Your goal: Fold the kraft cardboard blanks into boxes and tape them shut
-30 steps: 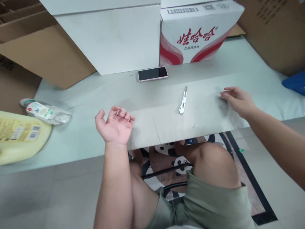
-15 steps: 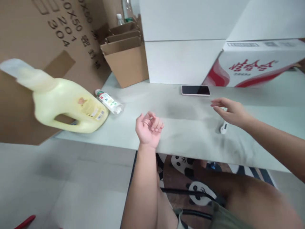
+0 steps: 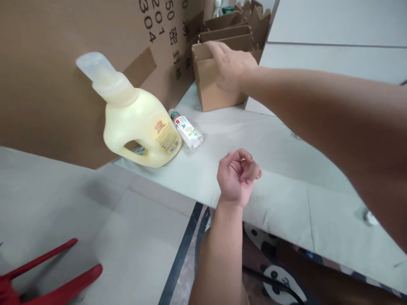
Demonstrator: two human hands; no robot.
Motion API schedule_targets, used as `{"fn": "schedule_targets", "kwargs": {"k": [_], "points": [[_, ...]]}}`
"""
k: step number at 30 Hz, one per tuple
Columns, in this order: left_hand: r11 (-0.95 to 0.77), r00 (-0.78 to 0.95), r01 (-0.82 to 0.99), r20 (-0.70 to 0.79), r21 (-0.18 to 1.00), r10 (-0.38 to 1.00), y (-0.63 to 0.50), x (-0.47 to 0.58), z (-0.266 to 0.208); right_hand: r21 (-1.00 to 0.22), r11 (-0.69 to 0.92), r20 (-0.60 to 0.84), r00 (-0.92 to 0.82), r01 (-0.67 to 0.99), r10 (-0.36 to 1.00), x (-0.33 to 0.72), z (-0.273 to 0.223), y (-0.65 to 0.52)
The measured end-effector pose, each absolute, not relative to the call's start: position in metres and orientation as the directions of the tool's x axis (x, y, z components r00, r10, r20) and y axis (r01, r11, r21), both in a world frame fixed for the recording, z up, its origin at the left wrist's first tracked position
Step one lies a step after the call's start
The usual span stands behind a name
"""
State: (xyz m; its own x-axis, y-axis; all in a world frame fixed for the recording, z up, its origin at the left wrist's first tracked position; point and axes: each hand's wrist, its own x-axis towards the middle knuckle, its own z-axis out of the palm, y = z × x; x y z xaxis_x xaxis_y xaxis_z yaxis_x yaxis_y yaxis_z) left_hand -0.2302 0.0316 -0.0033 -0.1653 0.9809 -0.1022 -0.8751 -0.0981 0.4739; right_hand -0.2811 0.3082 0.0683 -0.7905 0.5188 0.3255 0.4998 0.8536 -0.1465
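My right hand (image 3: 233,65) is stretched out over the front of a brown cardboard box (image 3: 206,87), its fingers near the upper rim. Whether it touches the box I cannot tell, and nothing shows in its grasp. My left hand (image 3: 238,176) rests palm up above the table's near edge, empty, with the fingers loosely curled. To its left lies a clear plastic bottle (image 3: 190,132) with a white and green label. Beside that stands a large pale yellow jug (image 3: 136,123) with a handle and a translucent cap.
A large printed carton (image 3: 79,97) rises at the left. White boxes (image 3: 327,63) stand at the back right. On the pale table (image 3: 286,186), a small white device (image 3: 370,218) is partly hidden by my right arm. Red handles (image 3: 73,284) show at lower left above the tiled floor.
My view has swung left. My right hand has moved from above the white device on the table to the cardboard box. My left hand keeps its curled, palm-up pose.
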Motion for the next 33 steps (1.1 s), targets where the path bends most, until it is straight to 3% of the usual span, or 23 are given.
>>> {"fn": "schedule_targets", "kwargs": {"k": [4, 7, 10, 13, 17, 19, 22, 24, 27, 30, 33], "points": [[-0.124, -0.179, -0.892, -0.089, 0.435, 0.980, 0.027, -0.235, -0.001, -0.109, 0.845, 0.235, -0.812, 0.523, 0.534, -0.292, 0.069, 0.317], [-0.179, -0.237, -0.883, -0.084, 0.434, 0.968, 0.020, -0.237, -0.001, -0.089, 0.887, 0.340, -0.824, 0.453, 0.454, -0.275, 0.060, 0.295], [-0.338, -0.430, -0.814, -0.099, 0.472, 0.897, 0.014, -0.236, -0.003, -0.130, 0.880, 0.422, -0.777, 0.457, 0.466, -0.242, 0.052, 0.269], [-0.493, -0.628, -0.695, -0.107, 0.524, 0.771, 0.009, -0.233, -0.005, -0.193, 0.863, 0.396, -0.768, 0.467, 0.504, -0.193, 0.050, 0.245], [-0.590, -0.752, -0.563, -0.062, 0.579, 0.657, 0.008, -0.230, -0.005, -0.288, 0.871, 0.350, -0.802, 0.398, 0.483, -0.104, 0.059, 0.203], [-0.613, -0.806, -0.490, -0.053, 0.620, 0.590, 0.011, -0.228, -0.004, -0.322, 0.853, 0.399, -0.758, 0.412, 0.516, -0.055, 0.066, 0.173], [-0.615, -0.869, -0.379, -0.038, 0.691, 0.493, 0.019, -0.223, -0.005, -0.290, 0.832, 0.628, -0.562, 0.473, 0.538, 0.010, 0.069, 0.123], [-0.580, -0.860, -0.353, -0.010, 0.734, 0.510, 0.026, -0.216, -0.008, -0.448, 0.723, 0.724, -0.262, 0.526, 0.639, 0.040, 0.060, 0.091], [-0.507, -0.742, -0.352, 0.096, 0.787, 0.663, 0.037, -0.203, -0.015, -0.693, 0.552, 0.637, 0.035, 0.464, 0.770, 0.061, 0.030, 0.056], [-0.497, -0.550, -0.259, 0.296, 0.828, 0.781, 0.045, -0.186, -0.025, -0.756, 0.533, 0.605, 0.095, 0.379, 0.791, 0.067, -0.007, 0.039], [-0.522, -0.404, -0.106, 0.443, 0.847, 0.801, 0.050, -0.173, -0.032, -0.777, 0.548, 0.593, 0.069, 0.308, 0.802, 0.074, -0.031, 0.033]]}}
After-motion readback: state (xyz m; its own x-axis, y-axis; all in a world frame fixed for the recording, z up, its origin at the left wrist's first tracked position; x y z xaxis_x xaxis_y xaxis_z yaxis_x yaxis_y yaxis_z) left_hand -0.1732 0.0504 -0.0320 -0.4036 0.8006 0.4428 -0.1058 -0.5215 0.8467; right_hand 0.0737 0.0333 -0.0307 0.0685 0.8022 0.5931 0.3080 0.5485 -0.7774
